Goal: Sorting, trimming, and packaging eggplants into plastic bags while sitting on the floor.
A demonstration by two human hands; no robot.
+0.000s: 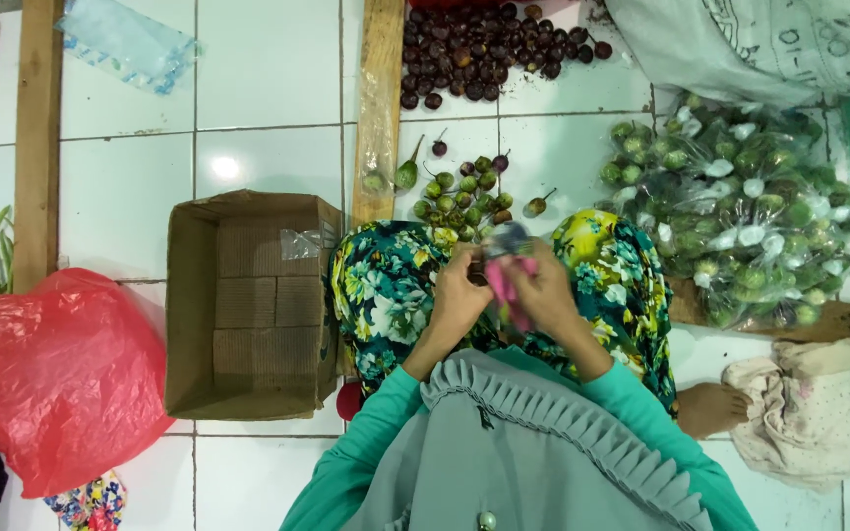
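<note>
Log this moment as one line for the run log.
left hand: on pink item | right hand: holding pink item | ahead: small green eggplants | left: open cardboard box

Open cardboard box [248,305] left of the knees, loose small eggplants [464,192] ahead, bagged ones [740,216] to the right.

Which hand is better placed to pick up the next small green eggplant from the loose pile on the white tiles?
Probably the left hand: it lies nearer the loose pile of small green eggplants, while the right hand grips most of the pink plastic bag.
</note>
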